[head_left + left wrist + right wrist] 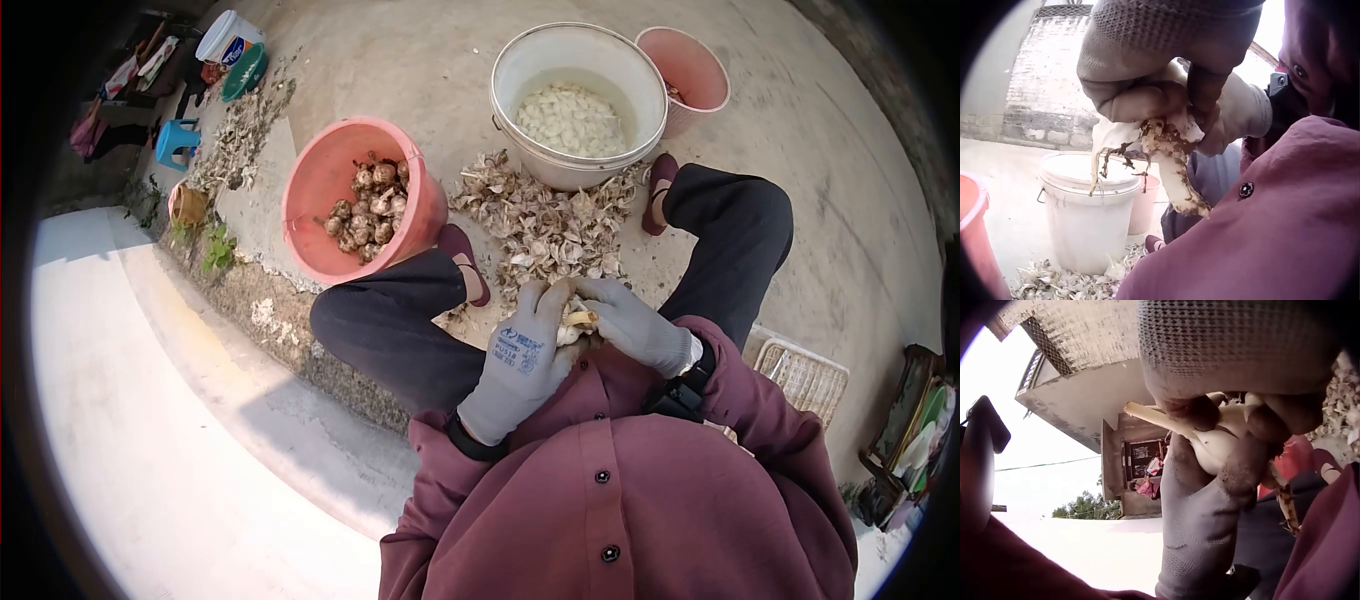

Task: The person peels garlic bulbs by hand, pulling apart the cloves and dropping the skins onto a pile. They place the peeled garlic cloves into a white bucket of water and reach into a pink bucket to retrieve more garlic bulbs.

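Close before the shirt [620, 480], left hand [520, 360] and right hand [632, 325] both grip garlic bulb [572, 326], stalk [1175, 181] slanting toward shirt

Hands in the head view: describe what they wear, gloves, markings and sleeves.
The left hand and right hand wear grey knitted gloves; the left one has blue print on its back. A black band circles each wrist, bulkier on the right. The sleeves are plum shirt cloth; dark buttons run down the front.

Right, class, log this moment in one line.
left hand: grips garlic bulb | right hand: grips bulb | white bucket: peeled cloves | nearer pink bucket: whole bulbs
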The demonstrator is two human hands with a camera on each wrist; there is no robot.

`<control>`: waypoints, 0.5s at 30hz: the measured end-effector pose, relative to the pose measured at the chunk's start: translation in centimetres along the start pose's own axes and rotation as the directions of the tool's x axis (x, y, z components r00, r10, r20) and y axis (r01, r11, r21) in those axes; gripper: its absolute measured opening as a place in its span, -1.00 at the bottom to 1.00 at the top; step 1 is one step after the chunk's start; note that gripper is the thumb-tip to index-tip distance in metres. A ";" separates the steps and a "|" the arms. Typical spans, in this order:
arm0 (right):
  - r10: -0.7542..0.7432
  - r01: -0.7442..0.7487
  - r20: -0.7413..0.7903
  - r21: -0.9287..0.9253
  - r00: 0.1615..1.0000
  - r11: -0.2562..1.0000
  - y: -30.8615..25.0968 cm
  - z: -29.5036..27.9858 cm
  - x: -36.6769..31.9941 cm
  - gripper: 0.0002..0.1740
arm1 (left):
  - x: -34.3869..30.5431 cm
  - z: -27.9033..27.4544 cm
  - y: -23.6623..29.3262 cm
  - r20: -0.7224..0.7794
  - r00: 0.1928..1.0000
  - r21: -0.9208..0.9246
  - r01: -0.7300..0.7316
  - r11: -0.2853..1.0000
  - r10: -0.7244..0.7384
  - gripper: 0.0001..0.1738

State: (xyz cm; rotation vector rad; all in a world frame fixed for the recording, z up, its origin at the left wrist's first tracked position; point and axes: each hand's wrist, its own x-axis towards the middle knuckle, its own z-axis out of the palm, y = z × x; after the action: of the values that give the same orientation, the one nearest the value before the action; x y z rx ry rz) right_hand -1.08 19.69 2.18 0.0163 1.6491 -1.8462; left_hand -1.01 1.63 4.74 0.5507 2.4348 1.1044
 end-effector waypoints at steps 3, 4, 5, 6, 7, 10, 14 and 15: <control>-0.108 0.106 0.014 0.078 0.994 0.991 0.7 0.4 0.2 -0.68 | 0.0 0.1 -0.1 0.037 0.998 0.029 0.057 0.998 -0.058 -0.22; -0.073 0.075 -0.019 0.092 0.997 0.993 1.0 0.6 0.3 -0.69 | 0.0 0.2 -0.1 0.036 0.998 0.030 0.057 0.998 -0.059 -0.22; -0.038 0.043 -0.051 0.108 0.998 0.993 1.2 0.7 0.3 -0.69 | -0.1 0.4 -0.2 0.014 0.999 0.016 0.042 0.999 -0.042 -0.23; -0.037 0.043 -0.051 0.110 0.998 0.993 0.9 0.6 0.1 -0.69 | -0.1 0.6 -0.3 -0.007 1.000 0.001 0.027 1.000 -0.027 -0.24; 0.006 -0.002 -0.024 0.129 1.000 0.992 0.3 0.5 -0.3 -0.70 | -0.1 0.6 -0.6 -0.006 1.000 0.002 0.027 1.000 -0.027 -0.24; 0.115 -0.107 -0.011 0.301 0.993 0.948 0.6 0.9 -0.6 -0.71 | 0.0 0.7 -1.3 -0.103 0.993 -0.027 -0.065 0.998 0.062 -0.22; 0.147 -0.129 -0.085 0.186 0.985 0.974 0.4 0.3 -0.1 -0.66 | 0.6 1.3 -1.8 -0.169 0.985 -0.187 -0.074 0.980 0.042 -0.24; 0.146 -0.128 -0.086 0.185 0.986 0.974 0.6 -0.1 -0.2 -0.66 | 0.7 1.5 -1.7 -0.179 0.983 -0.254 -0.080 0.964 0.035 -0.26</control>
State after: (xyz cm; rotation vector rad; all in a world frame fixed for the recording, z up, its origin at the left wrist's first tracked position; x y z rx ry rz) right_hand -0.70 19.86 1.70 0.2964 1.5012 -1.9069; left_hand -1.13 1.81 2.36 0.4598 2.3740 1.5266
